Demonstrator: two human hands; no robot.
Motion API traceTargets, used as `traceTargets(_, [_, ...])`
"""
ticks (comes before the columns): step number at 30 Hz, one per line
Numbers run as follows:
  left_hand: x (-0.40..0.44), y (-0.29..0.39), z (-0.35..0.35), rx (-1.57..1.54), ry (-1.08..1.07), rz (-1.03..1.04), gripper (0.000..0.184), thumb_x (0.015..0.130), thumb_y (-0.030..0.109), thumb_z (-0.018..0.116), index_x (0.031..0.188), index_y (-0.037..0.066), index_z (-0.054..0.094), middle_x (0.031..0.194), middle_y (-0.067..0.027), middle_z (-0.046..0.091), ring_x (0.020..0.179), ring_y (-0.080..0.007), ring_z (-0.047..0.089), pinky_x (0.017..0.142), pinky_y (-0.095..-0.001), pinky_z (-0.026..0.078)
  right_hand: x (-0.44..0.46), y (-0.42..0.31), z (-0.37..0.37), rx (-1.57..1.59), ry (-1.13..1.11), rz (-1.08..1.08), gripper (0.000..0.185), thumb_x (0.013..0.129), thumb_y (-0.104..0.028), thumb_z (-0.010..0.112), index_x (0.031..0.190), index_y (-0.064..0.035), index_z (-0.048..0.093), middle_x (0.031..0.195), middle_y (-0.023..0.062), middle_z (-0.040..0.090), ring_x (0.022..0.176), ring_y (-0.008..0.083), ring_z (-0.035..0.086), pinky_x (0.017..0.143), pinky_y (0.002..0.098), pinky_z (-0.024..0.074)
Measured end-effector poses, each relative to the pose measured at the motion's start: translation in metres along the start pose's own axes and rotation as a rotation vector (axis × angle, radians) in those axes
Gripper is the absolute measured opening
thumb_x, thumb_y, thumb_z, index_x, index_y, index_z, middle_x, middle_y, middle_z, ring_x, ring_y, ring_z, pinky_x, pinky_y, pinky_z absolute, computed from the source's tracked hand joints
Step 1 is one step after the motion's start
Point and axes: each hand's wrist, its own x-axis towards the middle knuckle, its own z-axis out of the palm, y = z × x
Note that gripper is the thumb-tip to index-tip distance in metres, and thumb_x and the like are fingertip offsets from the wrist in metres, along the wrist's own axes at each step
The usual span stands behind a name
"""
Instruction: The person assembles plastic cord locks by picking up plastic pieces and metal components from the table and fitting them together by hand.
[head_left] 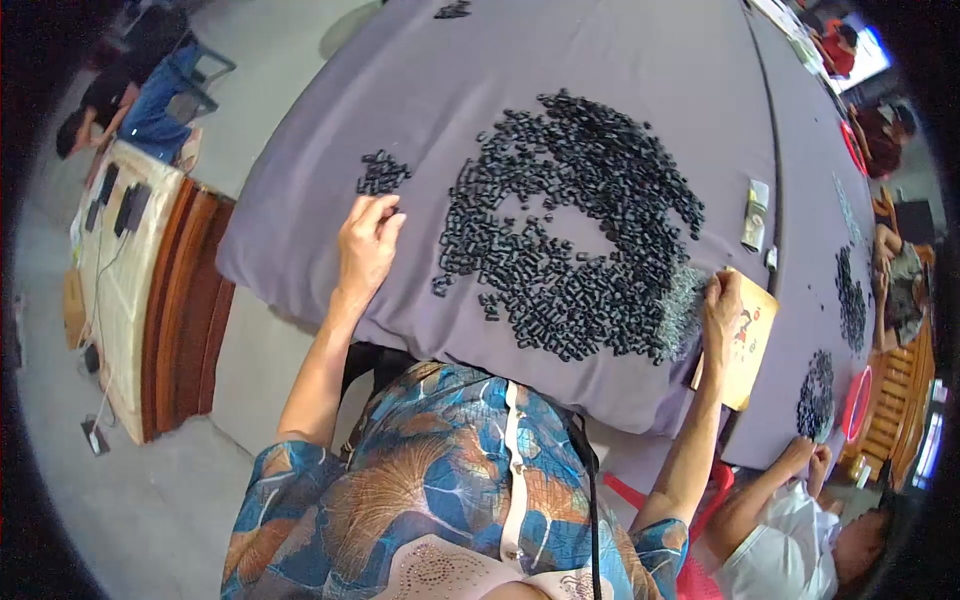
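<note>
My left hand (pixel 368 245) is over the grey cloth, its fingers curled in and pressed together near a small cluster of black pieces (pixel 383 173). Whatever sits between those fingertips is too small to name. Right of it spreads a large pile of small black pieces (pixel 600 150), shaped like short cylinders or beads. My right hand (pixel 722 305) has its fingers pinched together beside a heap of small clear pieces (pixel 682 310). Under and beside that hand lies a tan printed board or booklet (pixel 754 345). The right fingertips are partly hidden.
The grey cloth (pixel 400 80) covers the table. A small packet (pixel 755 215) lies on its right side. A person in white (pixel 785 545) works at lower right by another black pile (pixel 816 395) and a red basin (pixel 857 403). A wooden table (pixel 130 290) stands left.
</note>
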Motion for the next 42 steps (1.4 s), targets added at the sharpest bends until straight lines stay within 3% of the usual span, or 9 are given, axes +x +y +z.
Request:
traceTargets(6, [-0.01,0.037,0.007,-0.139,-0.046,-0.044,0.014,0.077,-0.001,0.059,0.091,0.0,0.062,0.073,-0.0023,0.053,0.062,-0.008,0.048,0.054,-0.0216,0.04,-0.029,-0.032,-0.013,0.066,0.104,-0.031,0.008,0.083,-0.005,0.052,0.089,0.0001,0.052,0.074,0.0133,0.056,0.067,0.0224,0.054,0.064,0.033,0.0431])
traceTargets(9, [-0.021,0.066,0.029,-0.345,-0.179,-0.05,0.013,0.077,-0.001,0.06,0.089,0.001,0.063,0.074,-0.0011,0.053,0.063,-0.0064,0.048,0.055,-0.0198,0.039,-0.045,-0.044,-0.008,0.601,-0.008,0.138,0.005,0.086,-0.006,0.052,0.089,-0.0025,0.053,0.075,0.0029,0.057,0.067,0.0088,0.051,0.061,0.0234,0.0424])
traceTargets(16, [-0.038,0.153,0.086,-0.758,-0.693,-0.132,0.013,0.078,0.001,0.06,0.091,0.001,0.063,0.077,0.0017,0.052,0.066,-0.0023,0.048,0.058,-0.017,0.04,-0.081,-0.086,-0.009,1.177,-0.324,0.355,0.009,0.084,-0.003,0.056,0.093,-0.0011,0.054,0.08,0.006,0.06,0.07,0.0095,0.056,0.064,0.021,0.0468])
traceTargets(23, [-0.055,0.172,0.113,-1.001,-0.882,-0.268,0.013,0.082,0.002,0.058,0.094,-0.001,0.06,0.084,-0.0012,0.058,0.074,-0.0049,0.056,0.066,-0.0182,0.046,-0.105,-0.099,-0.002,1.079,-0.331,0.226,0.005,0.084,0.001,0.054,0.089,0.0013,0.055,0.078,0.0046,0.06,0.066,0.0076,0.055,0.061,0.0199,0.0463])
traceTargets(26, [-0.064,0.161,0.118,-0.878,-0.879,-0.31,0.009,0.083,0.002,0.056,0.091,-0.002,0.059,0.081,-0.0039,0.062,0.074,-0.007,0.059,0.067,-0.0194,0.048,-0.111,-0.102,0.004,1.045,-0.32,0.272,0.002,0.083,0.001,0.055,0.085,0.0008,0.055,0.076,0.004,0.06,0.064,0.0072,0.055,0.058,0.0193,0.0462])
traceTargets(31, [-0.069,0.163,0.118,-0.709,-0.885,-0.246,0.011,0.09,0.014,0.049,0.087,0.003,0.05,0.067,0.0031,0.05,0.056,-0.0013,0.041,0.048,-0.0174,0.034,-0.115,-0.107,0.002,0.814,-0.242,0.132,0.004,0.081,0.001,0.055,0.085,0.0,0.056,0.074,0.0066,0.06,0.063,0.0096,0.057,0.057,0.0227,0.0463])
traceTargets(34, [-0.073,0.165,0.121,-0.712,-0.849,-0.228,0.014,0.091,0.017,0.047,0.086,0.004,0.048,0.067,0.002,0.05,0.055,-0.002,0.04,0.047,-0.0175,0.033,-0.114,-0.108,0.002,0.716,-0.165,0.033,0.006,0.08,0.002,0.055,0.085,-0.0003,0.055,0.073,0.0087,0.06,0.063,0.0138,0.059,0.057,0.0252,0.0464])
traceTargets(37, [-0.069,0.168,0.12,-0.646,-0.91,-0.211,0.018,0.09,0.02,0.045,0.09,0.002,0.049,0.066,-0.0049,0.053,0.06,-0.0123,0.05,0.054,-0.0266,0.041,-0.114,-0.105,0.001,0.711,-0.143,0.025,0.005,0.08,0.002,0.055,0.085,-0.0004,0.055,0.073,0.0097,0.059,0.064,0.0164,0.059,0.058,0.0264,0.0463])
traceTargets(42, [-0.071,0.168,0.122,-0.667,-0.974,-0.272,0.021,0.091,0.023,0.045,0.087,0.002,0.049,0.066,-0.0045,0.052,0.059,-0.0115,0.05,0.053,-0.0261,0.041,-0.113,-0.101,-0.003,0.705,-0.136,0.009,0.006,0.08,0.002,0.055,0.085,-0.0006,0.056,0.073,0.0092,0.059,0.063,0.0161,0.059,0.058,0.0261,0.046])
